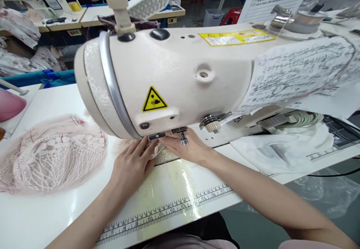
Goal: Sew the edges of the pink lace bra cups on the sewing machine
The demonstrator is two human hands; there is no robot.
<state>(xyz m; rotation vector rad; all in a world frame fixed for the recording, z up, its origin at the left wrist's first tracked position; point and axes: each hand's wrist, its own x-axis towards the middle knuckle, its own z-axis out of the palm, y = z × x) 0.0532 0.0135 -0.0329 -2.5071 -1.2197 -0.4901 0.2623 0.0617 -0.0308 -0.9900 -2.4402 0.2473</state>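
A cream sewing machine head fills the middle of the view and hides the needle area. Under it, my left hand lies flat with its fingers pressing a small piece of pale pink lace on the white table. My right hand rests beside it, fingers pointing left onto the same lace near the presser foot. Both hands hold the lace down against the table; the fingertips are partly hidden by the machine.
A pile of pink lace fabric lies at the left. A printed ruler runs along the table's front edge. White fabric and patterned paper sit at the right. Other sewing stations stand behind.
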